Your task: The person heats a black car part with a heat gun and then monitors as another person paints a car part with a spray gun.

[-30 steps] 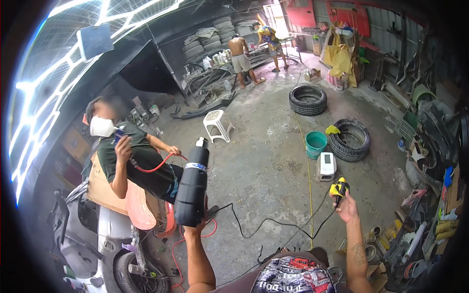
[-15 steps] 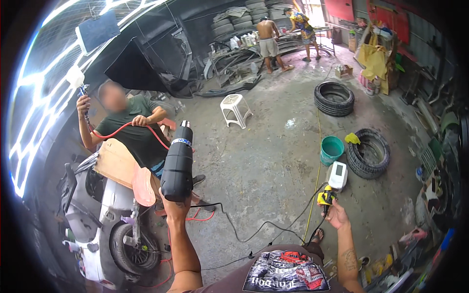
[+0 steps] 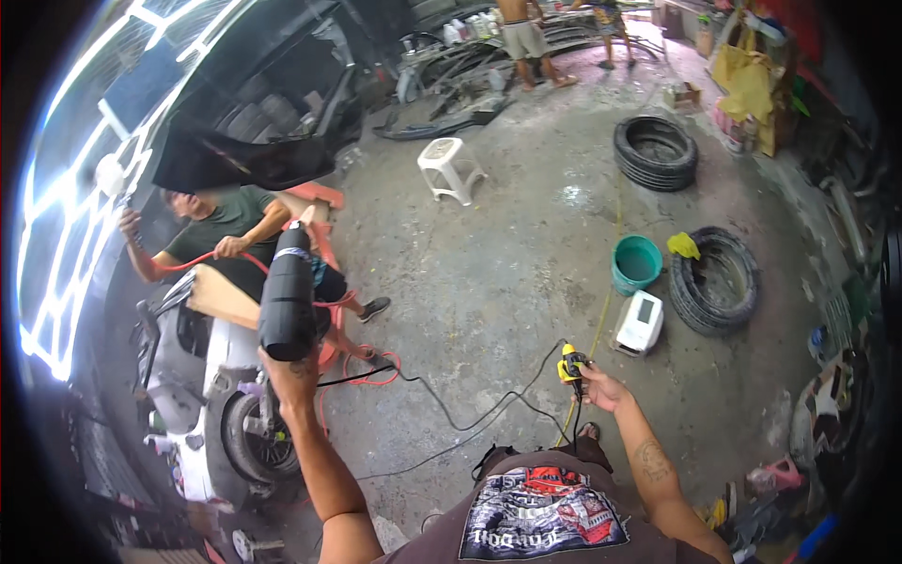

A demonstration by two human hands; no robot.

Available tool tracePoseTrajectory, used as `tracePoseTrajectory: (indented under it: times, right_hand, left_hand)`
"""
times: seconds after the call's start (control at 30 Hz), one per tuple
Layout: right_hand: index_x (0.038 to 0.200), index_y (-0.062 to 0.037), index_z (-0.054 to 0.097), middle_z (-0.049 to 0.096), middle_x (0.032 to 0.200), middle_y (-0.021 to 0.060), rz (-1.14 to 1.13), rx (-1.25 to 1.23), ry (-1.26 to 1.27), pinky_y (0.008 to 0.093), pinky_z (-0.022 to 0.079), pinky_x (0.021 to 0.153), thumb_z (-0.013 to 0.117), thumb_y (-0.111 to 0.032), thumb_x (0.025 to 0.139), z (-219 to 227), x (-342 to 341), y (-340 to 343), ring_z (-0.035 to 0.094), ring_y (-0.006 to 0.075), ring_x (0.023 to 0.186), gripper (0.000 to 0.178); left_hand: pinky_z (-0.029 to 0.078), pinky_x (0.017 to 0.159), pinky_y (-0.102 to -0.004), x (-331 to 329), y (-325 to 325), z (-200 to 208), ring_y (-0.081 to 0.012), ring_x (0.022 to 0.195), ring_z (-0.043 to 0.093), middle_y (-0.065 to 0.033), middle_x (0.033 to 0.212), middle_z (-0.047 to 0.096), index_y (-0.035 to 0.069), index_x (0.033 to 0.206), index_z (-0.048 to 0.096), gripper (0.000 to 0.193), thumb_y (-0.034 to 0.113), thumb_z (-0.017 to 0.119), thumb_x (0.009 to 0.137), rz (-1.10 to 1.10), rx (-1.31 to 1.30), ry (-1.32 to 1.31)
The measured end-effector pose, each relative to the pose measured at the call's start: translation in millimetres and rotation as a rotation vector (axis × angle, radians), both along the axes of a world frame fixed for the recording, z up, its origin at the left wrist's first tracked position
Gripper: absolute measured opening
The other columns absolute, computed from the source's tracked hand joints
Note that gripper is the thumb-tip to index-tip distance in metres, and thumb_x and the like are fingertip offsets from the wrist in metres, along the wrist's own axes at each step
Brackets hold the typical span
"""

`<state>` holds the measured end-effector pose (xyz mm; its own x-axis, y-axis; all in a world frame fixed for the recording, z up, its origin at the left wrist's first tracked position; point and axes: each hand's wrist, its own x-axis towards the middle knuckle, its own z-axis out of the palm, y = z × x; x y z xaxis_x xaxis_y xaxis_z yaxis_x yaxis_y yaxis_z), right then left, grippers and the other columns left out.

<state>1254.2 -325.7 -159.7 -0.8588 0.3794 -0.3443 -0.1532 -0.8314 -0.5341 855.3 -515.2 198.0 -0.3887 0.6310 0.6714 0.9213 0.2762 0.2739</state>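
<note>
Two held things: black tool [image 3: 286,305] on the left, yellow plug [image 3: 568,367] on the right, well apart.
Left hand [image 3: 293,372]: wrapped around the tool's lower end, fingers mostly hidden.
Right hand [image 3: 601,387]: pinched around the plug.
Black cord [image 3: 458,430]: bends across the floor [image 3: 470,310] between the hands.
Beyond the plug: white box [image 3: 642,322] just beside a green bucket [image 3: 631,281], a tire [image 3: 691,303] near both.
Co-worker [image 3: 230,216]: past the tool, holding a red hose [image 3: 193,261].
</note>
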Motion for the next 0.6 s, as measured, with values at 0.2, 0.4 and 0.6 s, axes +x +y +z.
tracePoseTrajectory:
  times: [0.2, 0.4, 0.6]
  right_hand:
    - [0.136, -0.0192, 0.036, 0.063, 0.112, 0.0108, 0.114, -0.014, 0.029, 0.0262, 0.048, 0.045, 0.061, -0.034, 0.091, 7.1, -3.6, 22.5, 0.067, 0.0237, 0.068, 0.053]
    - [0.137, -0.0176, 0.033, 0.061, 0.116, 0.0116, 0.412, 0.052, 0.029, 0.0246, 0.046, 0.044, 0.062, -0.034, 0.091, 17.2, -16.2, 16.5, 0.067, 0.0251, 0.069, 0.057]
    - [0.142, -0.0222, 0.024, 0.061, 0.118, 0.0131, 0.489, 0.114, 0.039, 0.0244, 0.043, 0.043, 0.060, -0.034, 0.092, 22.2, -50.8, -16.2, 0.068, 0.0246, 0.072, 0.063]
  left_hand:
    - [0.044, 0.091, -0.0376, 39.9, -19.4, 12.5, -0.0274, 0.097, 0.062, -0.0134, 0.099, 0.066, 0.003, 0.108, 0.064, 0.034, 0.011, 0.074, 0.076, -0.009, -0.057, -0.248]
    - [0.047, 0.083, -0.0350, 69.3, -140.2, 34.4, -0.0241, 0.091, 0.063, -0.0105, 0.096, 0.067, 0.004, 0.108, 0.065, 0.031, 0.009, 0.073, 0.078, -0.031, -0.101, -0.372]
    - [0.049, 0.073, -0.0328, 55.4, -193.1, 37.3, -0.0205, 0.082, 0.063, -0.0083, 0.091, 0.067, 0.004, 0.107, 0.066, 0.029, 0.007, 0.073, 0.079, -0.083, -0.173, -0.124]
